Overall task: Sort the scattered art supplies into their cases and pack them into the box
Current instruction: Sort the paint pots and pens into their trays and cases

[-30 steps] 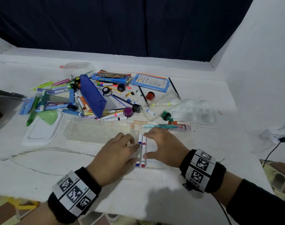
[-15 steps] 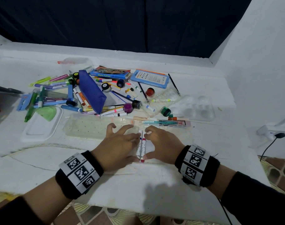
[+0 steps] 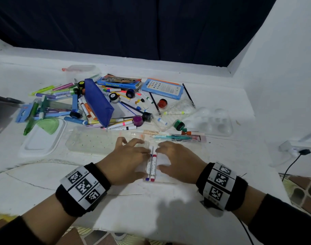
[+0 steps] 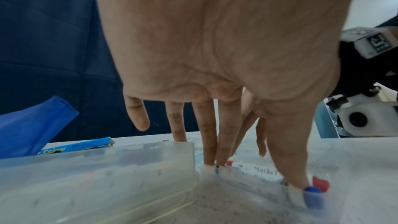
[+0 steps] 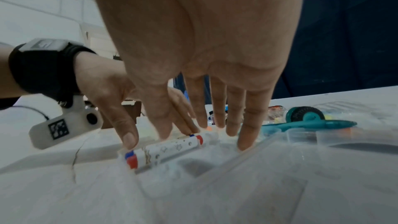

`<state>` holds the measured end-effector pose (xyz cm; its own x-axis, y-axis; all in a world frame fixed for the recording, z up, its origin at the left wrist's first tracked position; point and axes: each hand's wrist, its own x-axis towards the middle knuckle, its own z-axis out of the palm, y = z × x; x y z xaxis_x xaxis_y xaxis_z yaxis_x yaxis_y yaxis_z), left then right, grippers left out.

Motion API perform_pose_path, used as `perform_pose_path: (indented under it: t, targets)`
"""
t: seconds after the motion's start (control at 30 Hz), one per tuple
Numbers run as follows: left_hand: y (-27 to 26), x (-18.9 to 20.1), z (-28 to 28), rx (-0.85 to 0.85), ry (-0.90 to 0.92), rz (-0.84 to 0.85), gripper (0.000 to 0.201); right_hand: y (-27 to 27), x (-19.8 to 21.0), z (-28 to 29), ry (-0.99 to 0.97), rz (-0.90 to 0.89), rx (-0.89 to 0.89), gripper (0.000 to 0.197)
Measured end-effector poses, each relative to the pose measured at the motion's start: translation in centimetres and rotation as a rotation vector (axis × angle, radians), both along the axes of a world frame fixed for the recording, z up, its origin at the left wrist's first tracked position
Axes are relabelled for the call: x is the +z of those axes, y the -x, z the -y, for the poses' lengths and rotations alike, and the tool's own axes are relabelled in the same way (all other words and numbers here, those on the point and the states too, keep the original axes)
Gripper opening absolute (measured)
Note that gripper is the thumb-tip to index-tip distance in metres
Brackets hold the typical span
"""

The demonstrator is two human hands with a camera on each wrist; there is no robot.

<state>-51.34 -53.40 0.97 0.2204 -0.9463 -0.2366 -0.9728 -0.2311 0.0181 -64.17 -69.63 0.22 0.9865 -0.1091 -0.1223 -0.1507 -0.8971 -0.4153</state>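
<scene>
Two markers being squared up in the clear case, between both hands.

Red marker (image 3: 153,163) and blue marker (image 3: 148,164) are lying side by side in the case (image 3: 170,180), at 6 o'clock of the pile. Left hand (image 3: 123,162) and right hand (image 3: 177,160) are flat, fingers straight, pressing from 9 and 3 o'clock, nothing gripped. Markers are judged light, stiff, smooth, prone to rolling; best pinched mid-barrel.

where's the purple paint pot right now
In the head view the purple paint pot sits mid-table at the near edge of the pile, just right of the blue pencil pouch and touching a black-lidded pot.
</scene>
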Motion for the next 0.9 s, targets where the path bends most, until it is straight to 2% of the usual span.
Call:
perform_pose_path:
  t: [0.1, 0.23, 0.37, 0.43, 0.5, 0.6, 0.67, 0.73, 0.83, 0.9]
  targets:
    - [-0.7, 0.4, 0.1, -0.002, 0.054, -0.084, 0.042, -0.1, 1.4, 2.2, -0.048, 0.18, -0.113, 0.029]
    - [-2.2, 1.4, 0.9, 0.076, 0.191, -0.265, 0.029, -1.2, 2.9, 7.3, -0.018, 0.315, -0.251, 0.013]
    - [-4.7, 3.1, 2.7, 0.082, 0.345, -0.344, 0.024, -3.0, 3.0, 12.4, 0.087, 0.337, -0.227, 0.01]
    - [-6.7, 4.0, 4.5, 0.129, 0.367, -0.294, 0.024, -4.4, 3.0, 14.6, 0.157, 0.244, -0.184, 0.019]
    - [-8.9, 4.6, 6.8, 0.19, 0.345, -0.22, 0.025, -5.9, 2.9, 16.2, 0.205, 0.1, -0.159, 0.037]
    - [-11.6, 4.4, 10.5, 0.253, 0.191, -0.126, 0.03, -8.2, 2.6, 17.4, 0.263, -0.064, -0.049, 0.072]
    - [-12.4, 3.8, 12.7, 0.277, 0.071, -0.107, 0.035, -9.4, 2.3, 17.6, 0.35, -0.148, 0.061, 0.085]
    - [-12.7, 3.1, 14.5, 0.279, -0.023, -0.091, 0.039, -10.4, 1.8, 17.9, 0.432, -0.2, 0.144, 0.09]
    - [-13.0, 2.3, 16.1, 0.266, -0.149, -0.071, 0.035, -11.2, 1.1, 18.7, 0.412, -0.257, 0.169, 0.088]
    - [-13.4, 2.1, 16.7, 0.262, -0.191, -0.066, 0.032, -11.3, 1.0, 19.3, 0.353, -0.15, 0.183, 0.08]
